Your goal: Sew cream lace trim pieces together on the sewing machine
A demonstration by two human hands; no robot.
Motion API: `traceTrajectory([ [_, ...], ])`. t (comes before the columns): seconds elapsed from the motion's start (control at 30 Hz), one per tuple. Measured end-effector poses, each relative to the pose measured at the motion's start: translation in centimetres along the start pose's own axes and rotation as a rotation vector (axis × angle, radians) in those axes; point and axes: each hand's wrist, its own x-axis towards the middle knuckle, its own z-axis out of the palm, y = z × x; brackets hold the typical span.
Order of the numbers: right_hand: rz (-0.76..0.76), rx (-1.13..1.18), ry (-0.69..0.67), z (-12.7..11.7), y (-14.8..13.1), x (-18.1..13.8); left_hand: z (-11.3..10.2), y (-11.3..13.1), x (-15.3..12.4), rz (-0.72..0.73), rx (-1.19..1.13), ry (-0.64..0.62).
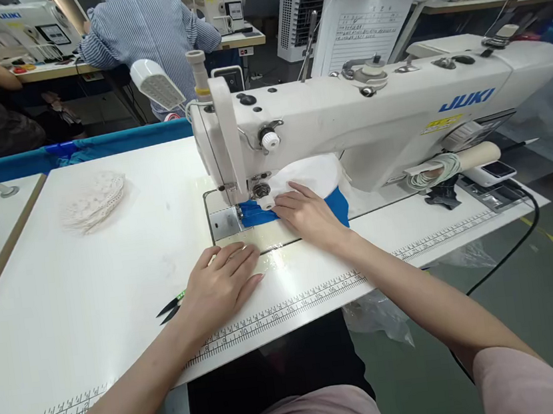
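A white JUKI sewing machine [377,121] stands on the white table [90,290]. A blue piece of fabric [257,214] with a white piece [310,174] on it lies under the needle area. My right hand [307,213] lies flat on the fabric, fingers stretched toward the presser foot [264,202]. My left hand [220,281] rests palm down on the table in front of the needle plate, fingers together and extended. Black thread snips with a green handle [171,308] lie under its wrist side, partly hidden.
A pile of white lace pieces [92,201] lies at the table's far left. A lamp head [156,84] hangs left of the machine. A person in a striped shirt [149,34] sits at another machine behind. A black cable [508,252] runs off the right edge. Rulers mark the table's front edge.
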Motion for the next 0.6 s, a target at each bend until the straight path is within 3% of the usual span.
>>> traceTrajectory([
  [0.2,0.152,0.3,0.139,-1.9,0.7,-0.1,-0.2,0.1,0.0,0.026,-0.009,0.057],
  [0.3,0.339,0.53,0.253,-2.8,1.1,-0.3,-0.3,0.0,0.0,0.043,-0.017,0.065],
  [0.43,0.581,0.779,0.613,-2.9,2.2,-1.0,-0.2,-0.1,0.0,0.045,-0.039,0.072],
  [0.6,0.771,0.762,1.242,-4.1,2.7,-3.3,-0.3,0.1,0.0,0.022,-0.094,0.077],
])
